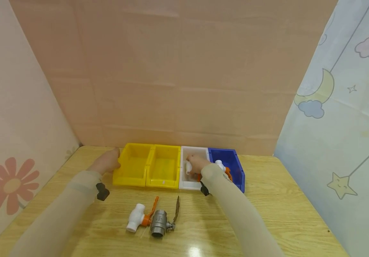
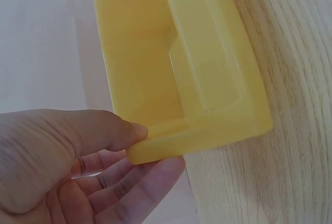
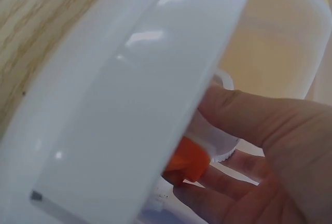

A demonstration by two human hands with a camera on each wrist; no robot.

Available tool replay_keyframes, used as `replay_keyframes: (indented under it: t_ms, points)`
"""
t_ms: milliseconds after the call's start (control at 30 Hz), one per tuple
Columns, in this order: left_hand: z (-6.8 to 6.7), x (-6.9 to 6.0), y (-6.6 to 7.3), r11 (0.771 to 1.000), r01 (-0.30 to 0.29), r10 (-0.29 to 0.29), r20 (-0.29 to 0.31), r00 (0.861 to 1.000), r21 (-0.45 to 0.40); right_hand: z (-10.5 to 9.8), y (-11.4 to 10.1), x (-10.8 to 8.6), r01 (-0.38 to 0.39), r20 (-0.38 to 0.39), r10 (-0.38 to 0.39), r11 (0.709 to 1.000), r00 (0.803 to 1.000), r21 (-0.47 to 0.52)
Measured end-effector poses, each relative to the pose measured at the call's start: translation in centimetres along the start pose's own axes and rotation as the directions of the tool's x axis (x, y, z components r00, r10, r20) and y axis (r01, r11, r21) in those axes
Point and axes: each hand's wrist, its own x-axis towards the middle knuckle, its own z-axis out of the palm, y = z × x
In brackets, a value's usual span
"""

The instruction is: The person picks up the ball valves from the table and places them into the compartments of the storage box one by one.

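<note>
My left hand (image 1: 106, 160) pinches the left wall of the leftmost yellow bin (image 1: 117, 178); in the left wrist view its thumb lies over the rim and its fingers are beneath. Inside the white bin (image 1: 195, 185), my right hand (image 1: 200, 164) grips a white plastic ball valve (image 3: 210, 136) with an orange handle (image 3: 191, 159). The bin's wall hides part of that valve in the right wrist view. On the table in front of the bins lie another white ball valve (image 1: 136, 217) with an orange handle and a metal ball valve (image 1: 159, 223) with a lever.
A second yellow bin (image 1: 163, 182) stands between the leftmost one and the white bin. At the right end of the row, a blue bin (image 1: 240, 180) has a white and orange valve (image 1: 220, 164) in it. A brown backdrop (image 1: 178, 89) rises behind the wooden table (image 1: 268, 200).
</note>
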Motion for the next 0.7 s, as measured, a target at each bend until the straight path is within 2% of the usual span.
replay_keyframes:
  t_ms: [333,533,700]
  points:
    - [-0.1,-0.37,0.01,0.999,-0.032,0.031,-0.01,0.999,-0.011,0.06,-0.28,-0.52,-0.004,0.022,0.005,0.998,1.0,-0.057]
    - [0.04,-0.21,-0.1,0.999,-0.032,0.032,-0.017,0.999,-0.001,0.16,-0.28,-0.54,-0.033,0.054,0.035,0.999,0.998,-0.042]
    - [0.01,-0.26,-0.16,1.0,-0.03,0.031,-0.018,0.999,0.006,0.24,0.16,-0.66,0.0,0.046,0.001,1.0,0.999,-0.006]
